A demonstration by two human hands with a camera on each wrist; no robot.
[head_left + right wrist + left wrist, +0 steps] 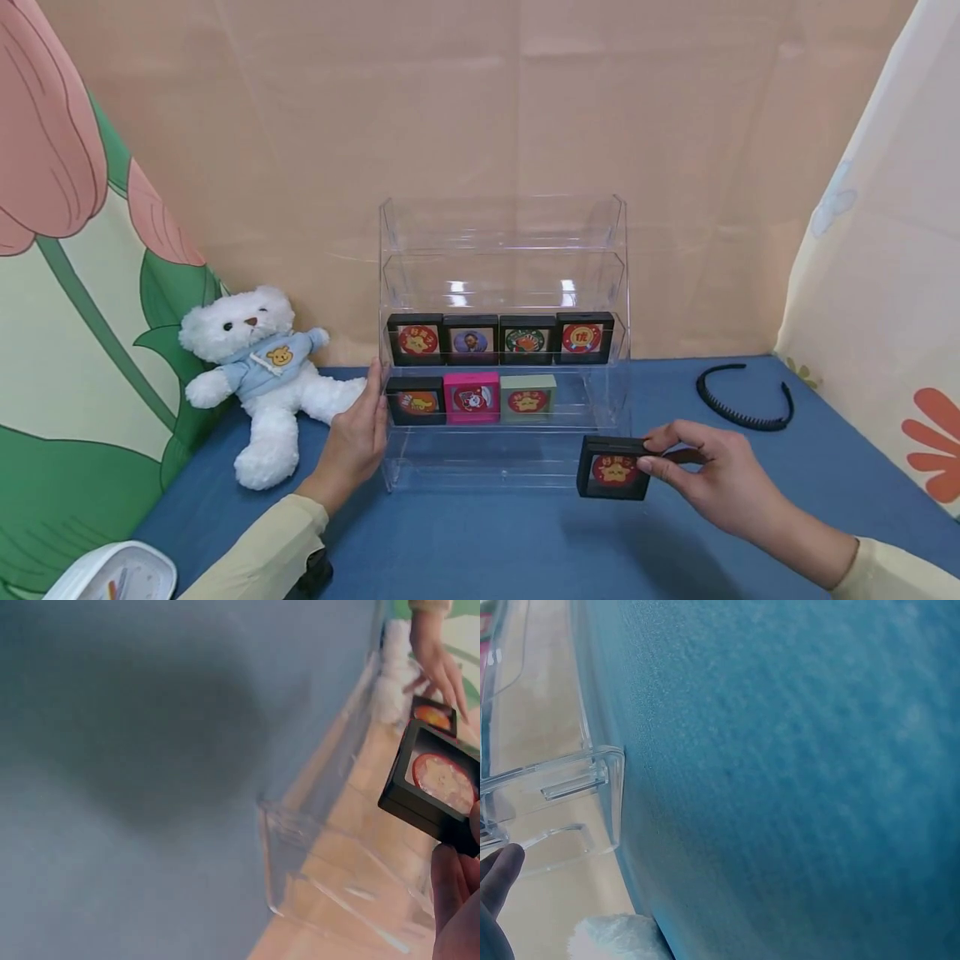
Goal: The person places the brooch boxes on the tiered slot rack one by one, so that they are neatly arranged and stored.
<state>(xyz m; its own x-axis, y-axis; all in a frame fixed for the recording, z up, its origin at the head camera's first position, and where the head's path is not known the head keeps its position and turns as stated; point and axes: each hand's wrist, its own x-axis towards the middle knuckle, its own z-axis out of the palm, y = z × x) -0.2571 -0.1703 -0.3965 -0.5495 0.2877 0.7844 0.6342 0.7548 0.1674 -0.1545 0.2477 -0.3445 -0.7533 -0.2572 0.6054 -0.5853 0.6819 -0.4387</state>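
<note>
My right hand (723, 479) pinches a small black display frame (613, 471) by its right edge, in front of the rack's lower right corner. A red round badge with a yellow star figure shows inside the frame. My left hand (352, 442) has its fingers extended along the left side of a clear tiered rack (502, 221). In the left wrist view its fingertips (508, 862) are right at the clear side panel. One tier holds a row of several black frames (471, 342). Below it stand a black frame (415, 402), a pink frame (472, 399) and a pale green frame (528, 400).
A white teddy bear (272, 379) in a blue top sits left of the rack, close to my left hand. On the right lies a black headband (738, 417). A white container (112, 571) is at the front left. Blue cloth (465, 550) covers the table.
</note>
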